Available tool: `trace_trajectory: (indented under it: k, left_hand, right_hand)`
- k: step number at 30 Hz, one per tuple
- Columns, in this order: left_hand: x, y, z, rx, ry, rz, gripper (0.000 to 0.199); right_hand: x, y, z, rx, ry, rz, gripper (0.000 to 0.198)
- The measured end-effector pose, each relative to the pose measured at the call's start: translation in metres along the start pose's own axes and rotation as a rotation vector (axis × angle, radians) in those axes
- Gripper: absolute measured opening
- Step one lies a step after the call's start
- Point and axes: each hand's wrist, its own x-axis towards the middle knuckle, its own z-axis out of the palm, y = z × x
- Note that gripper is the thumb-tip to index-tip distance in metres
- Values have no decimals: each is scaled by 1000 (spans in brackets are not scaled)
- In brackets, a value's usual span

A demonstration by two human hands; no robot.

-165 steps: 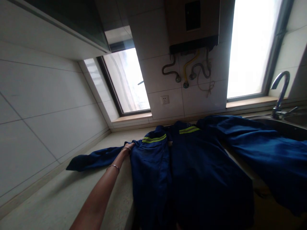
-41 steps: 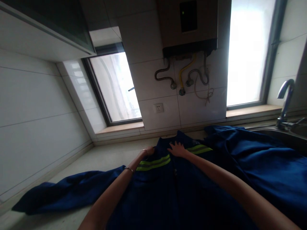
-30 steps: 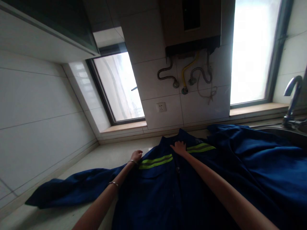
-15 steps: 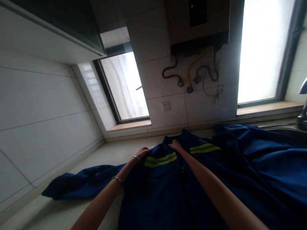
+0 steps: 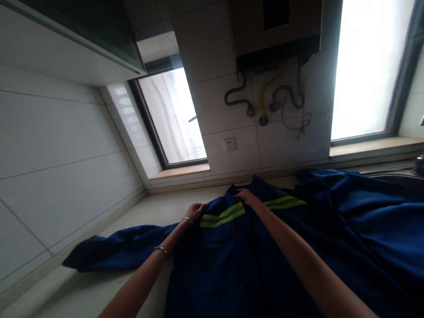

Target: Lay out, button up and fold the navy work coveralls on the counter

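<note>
A dark blue work jacket (image 5: 212, 260) with yellow-green and grey reflective bands across the chest lies spread on the pale countertop (image 5: 159, 205). Its one sleeve stretches out to the left. My left hand (image 5: 196, 211), with bracelets on the wrist and forearm, grips the jacket at the shoulder, beside the left band. At the front opening just below the collar, my right hand (image 5: 247, 195) pinches the cloth. The fingertips of both hands are partly hidden in the dim light. More bunched blue cloth (image 5: 357, 207) lies to the right.
Behind the counter is a tiled wall with a socket (image 5: 229, 144) and a wall-mounted heater (image 5: 276, 33) with hoses below it. Windows stand left and right. A sink rim (image 5: 394, 178) shows at the far right, and a cabinet (image 5: 76, 39) hangs at upper left.
Both hands keep their places on the jacket, with the right hand shifted slightly along the front opening. The view has tilted a little, and the tap at right has mostly left the picture.
</note>
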Motion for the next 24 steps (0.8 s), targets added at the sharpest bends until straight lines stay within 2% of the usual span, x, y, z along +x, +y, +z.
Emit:
trace_trajectory:
  k: [2, 5, 9, 12, 15, 19, 22, 24]
  left_hand:
    - [-2, -2, -2, 103, 61, -43, 46]
    - [-5, -3, 3, 162, 94, -103, 45]
    - [-8, 0, 22, 248, 88, -162, 46]
    - [-9, -1, 24, 281, 59, -177, 49]
    - [-6, -14, 0, 281, 9, -180, 47]
    - [-9, -45, -56, 303, -33, -221, 32]
    - [-28, -70, -88, 298, -120, -270, 24]
    - [-52, -86, -98, 278, -189, -291, 27]
  right_hand:
    - [1, 1, -10, -100, 37, -34, 28]
    - [-7, 7, -16, -273, 86, -112, 37]
    - [-24, 18, -10, -486, 33, -156, 40]
    - [-31, 20, -8, -606, 12, -135, 39]
    - [-31, 10, -9, -690, 6, -122, 38]
    - [-40, -11, 7, -736, -51, -157, 36]
    - [-56, -14, 27, -744, -123, -143, 61]
    - [-69, -5, 33, -749, -163, -94, 79]
